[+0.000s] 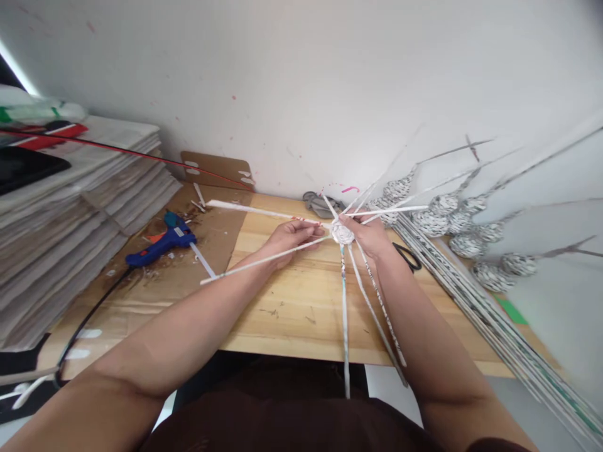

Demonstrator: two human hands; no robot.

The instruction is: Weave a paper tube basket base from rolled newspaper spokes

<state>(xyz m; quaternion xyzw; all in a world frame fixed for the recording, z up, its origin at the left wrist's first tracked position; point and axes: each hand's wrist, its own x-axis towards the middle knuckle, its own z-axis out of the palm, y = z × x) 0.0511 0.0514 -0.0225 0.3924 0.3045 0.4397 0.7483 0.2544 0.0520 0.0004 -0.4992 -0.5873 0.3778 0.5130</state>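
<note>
A small round weave of rolled paper point(343, 231) is held above the wooden table, with several long paper tubes sticking out from it on all sides. My right hand point(370, 233) grips the weave at its right edge, thumb on top. To the left of it, my left hand point(296, 237) pinches one paper tube point(264, 211) that points left, fingers closed near the weave. Another tube point(264, 260) passes across in front of my left wrist. Three tubes hang down toward my body, among them a whitish one point(345, 314).
At left lie a blue glue gun point(162, 243) on cardboard point(136, 295) and a tall stack of paper point(89, 207). Several woven paper balls point(466, 245) stand at right beside a bundle of paper tubes point(475, 314). Black-handled scissors point(409, 257) lie near my right wrist.
</note>
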